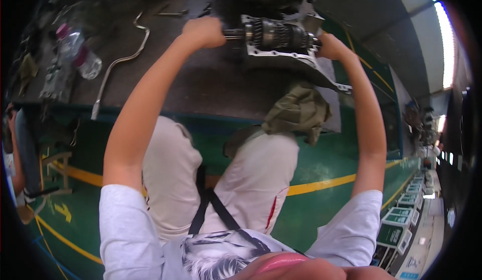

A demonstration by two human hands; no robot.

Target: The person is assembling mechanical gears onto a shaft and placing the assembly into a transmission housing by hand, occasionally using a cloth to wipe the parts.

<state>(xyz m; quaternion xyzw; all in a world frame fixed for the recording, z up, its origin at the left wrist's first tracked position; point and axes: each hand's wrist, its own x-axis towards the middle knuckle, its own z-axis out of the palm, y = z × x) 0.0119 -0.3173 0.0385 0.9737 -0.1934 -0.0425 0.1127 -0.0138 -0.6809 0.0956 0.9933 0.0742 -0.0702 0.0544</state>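
Daylight came in hard from a window strip [446, 44] on the right and burned out white there. The counter [201, 79] lay dim and grey, its far clutter soft and murky. Straight lines bowed near the rim, and black corners ringed everything.

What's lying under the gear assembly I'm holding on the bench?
Under the gear assembly lies a pale metal housing plate on the dark bench, with an olive rag hanging off the bench edge below. The assembly hides whatever lies directly beneath its middle.

head-worn fisheye looks steeply down, close over workbench [201, 86] and floor [326, 164].
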